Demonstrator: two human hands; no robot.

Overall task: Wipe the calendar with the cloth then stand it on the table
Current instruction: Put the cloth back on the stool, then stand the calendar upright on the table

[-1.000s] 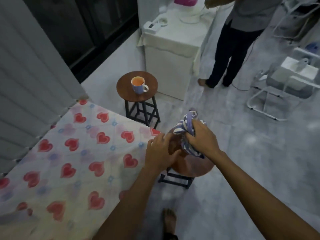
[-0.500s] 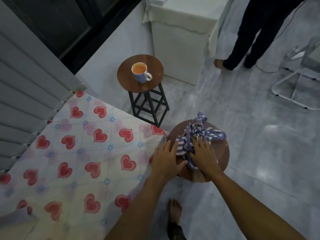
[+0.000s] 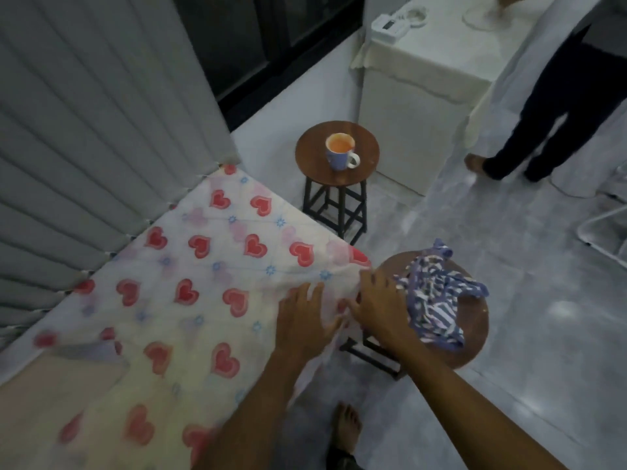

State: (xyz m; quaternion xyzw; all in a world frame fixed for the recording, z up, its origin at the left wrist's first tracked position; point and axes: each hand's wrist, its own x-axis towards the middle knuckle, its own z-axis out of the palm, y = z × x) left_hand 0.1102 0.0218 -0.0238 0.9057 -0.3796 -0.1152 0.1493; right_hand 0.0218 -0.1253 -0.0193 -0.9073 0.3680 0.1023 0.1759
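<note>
The striped cloth, limp and light, lay on the round table at three o'clock of both hands: the left hand and right hand spread open, apparently empty; no calendar showed.

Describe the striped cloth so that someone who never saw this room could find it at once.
Find the bed with the red heart-print sheet; at its corner stands a round brown wooden stool. The crumpled blue-and-white striped cloth lies on its seat, beside the right hand. The farther round stool holds only a mug.

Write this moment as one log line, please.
left hand: open on heart-print sheet | right hand: open, beside striped blue-white cloth on round wooden stool
</note>
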